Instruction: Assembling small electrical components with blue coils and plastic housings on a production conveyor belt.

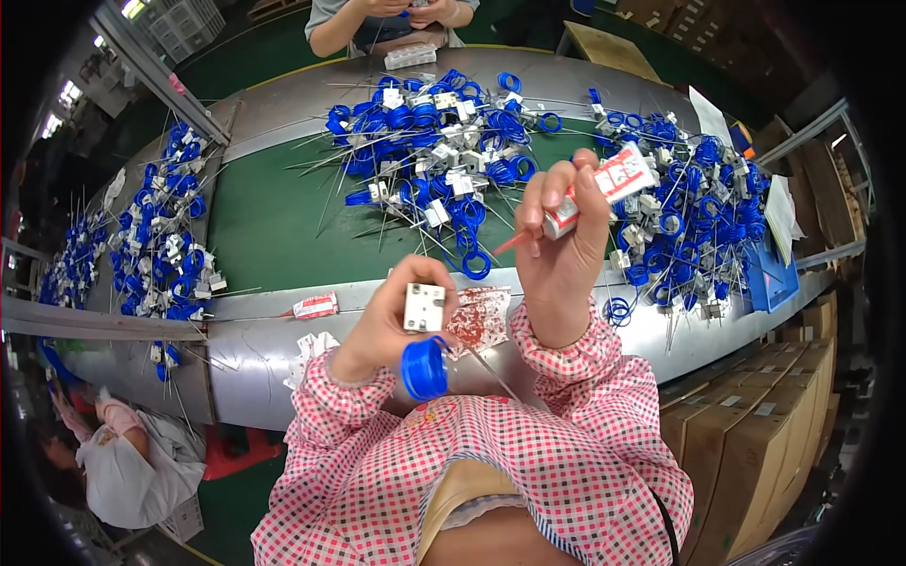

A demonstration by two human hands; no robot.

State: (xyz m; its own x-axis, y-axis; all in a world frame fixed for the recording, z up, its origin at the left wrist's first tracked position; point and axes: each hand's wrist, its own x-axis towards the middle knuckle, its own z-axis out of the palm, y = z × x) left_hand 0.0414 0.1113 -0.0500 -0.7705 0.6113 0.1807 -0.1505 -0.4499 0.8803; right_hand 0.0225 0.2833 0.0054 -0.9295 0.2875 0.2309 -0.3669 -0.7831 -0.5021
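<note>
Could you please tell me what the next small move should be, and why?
Probably bring the red nozzle toward the white block: the right hand holds the tube with that nozzle pointing leftward, while the left hand holds the block, clear of the nozzle.

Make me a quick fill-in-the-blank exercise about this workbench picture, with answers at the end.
1. The right hand holds a white-and-red squeezable tube whose slender nozzle is coloured ____.
2. The left hand holds a white square block; the round coil just below it is ____.
3. Another red-and-white tube lies to the ____ of that hand.
4. Large brown cardboard boxes fill the picture's lower ____ side.

Missing words: red; blue; left; right.
</note>
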